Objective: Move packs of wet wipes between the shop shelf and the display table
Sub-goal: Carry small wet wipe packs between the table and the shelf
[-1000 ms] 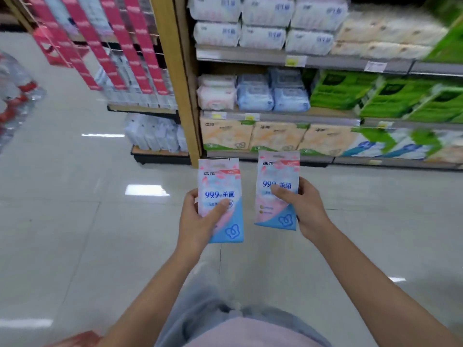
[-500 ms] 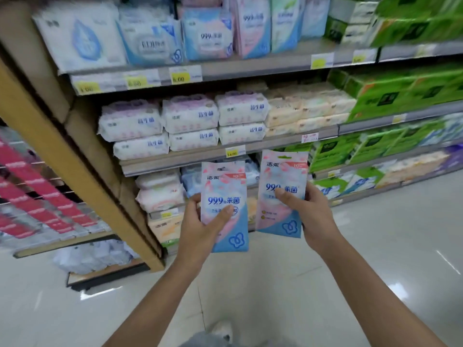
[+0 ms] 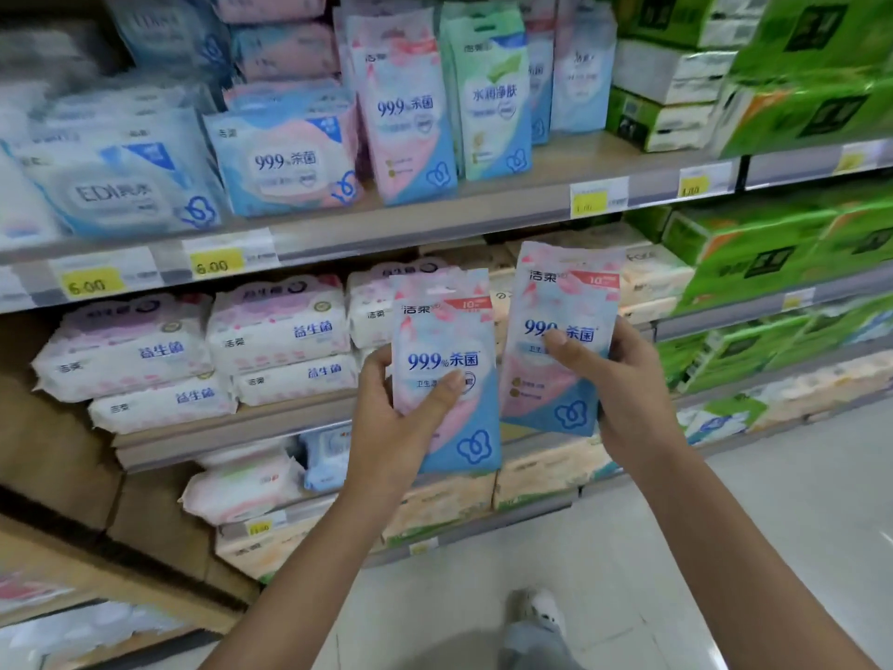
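Left hand: the left hand point(image 3: 391, 418) is clamped on the left pack point(image 3: 442, 340), thumb across its front and fingers behind. It holds the pack upright, below the upper shelf board point(image 3: 435, 220) and out in front of it.
Right hand: the right hand point(image 3: 623, 379) grips the right pack point(image 3: 563, 302) the same way, also below that board. The two hands are apart.
Packs in hand: two, one per hand, with the same pink-and-blue print. They are side by side; I cannot tell whether their edges touch.
On the board: one matching pack point(image 3: 406, 113) stands upright at the front. More stand behind it, too overlapped to count.
Tags: two yellow 6.00 tags point(image 3: 217, 263) on the board's front edge, towards its left end.
Done: both packs are in hand close to the board, and neither rests on it.
Left: by my reading, either set them on the board beside the matching pack or carry them off to the worktop, which is out of sight. I cannot tell which.
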The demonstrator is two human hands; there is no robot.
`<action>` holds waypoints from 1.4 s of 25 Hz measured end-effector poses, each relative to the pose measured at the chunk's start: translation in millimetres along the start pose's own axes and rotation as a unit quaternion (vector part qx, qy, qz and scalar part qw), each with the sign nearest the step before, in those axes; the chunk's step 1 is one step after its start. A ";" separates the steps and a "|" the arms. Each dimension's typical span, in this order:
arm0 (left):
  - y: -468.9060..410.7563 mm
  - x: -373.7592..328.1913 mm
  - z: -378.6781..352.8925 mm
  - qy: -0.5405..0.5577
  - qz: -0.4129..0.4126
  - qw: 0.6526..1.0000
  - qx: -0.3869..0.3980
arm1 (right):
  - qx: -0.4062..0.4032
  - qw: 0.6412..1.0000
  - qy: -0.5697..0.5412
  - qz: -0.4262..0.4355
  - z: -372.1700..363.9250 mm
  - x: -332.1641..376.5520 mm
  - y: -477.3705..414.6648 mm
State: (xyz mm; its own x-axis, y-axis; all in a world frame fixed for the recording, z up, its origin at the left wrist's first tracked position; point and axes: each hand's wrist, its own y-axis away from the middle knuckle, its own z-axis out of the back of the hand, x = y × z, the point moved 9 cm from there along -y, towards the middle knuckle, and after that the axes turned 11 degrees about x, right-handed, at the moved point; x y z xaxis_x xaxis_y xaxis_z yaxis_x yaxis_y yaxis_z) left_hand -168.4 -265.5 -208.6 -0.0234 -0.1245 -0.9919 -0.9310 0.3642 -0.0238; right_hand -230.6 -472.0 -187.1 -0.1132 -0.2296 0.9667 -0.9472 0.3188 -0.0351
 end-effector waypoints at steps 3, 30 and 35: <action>-49.5 -12.9 -41.6 0.013 -0.018 0.999 -0.029 | 0.026 0.999 0.013 0.018 29.8 40.1 -68.7; -239.1 -132.3 -168.8 -0.142 -0.191 0.970 -0.055 | 0.056 0.982 0.167 0.073 64.3 150.7 -310.1; -271.1 -134.3 -184.0 -0.158 -0.192 0.963 -0.102 | 0.176 0.973 0.132 0.067 65.9 144.7 -284.2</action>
State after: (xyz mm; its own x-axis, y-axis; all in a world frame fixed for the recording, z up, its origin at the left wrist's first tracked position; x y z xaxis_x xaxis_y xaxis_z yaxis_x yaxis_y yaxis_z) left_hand 20.1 -517.4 -46.1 0.4184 0.0846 -0.9043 -0.9022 0.1539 -0.4030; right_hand 2.5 -656.4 -53.9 -0.2049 0.0518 0.9774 -0.9788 -0.0169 -0.2043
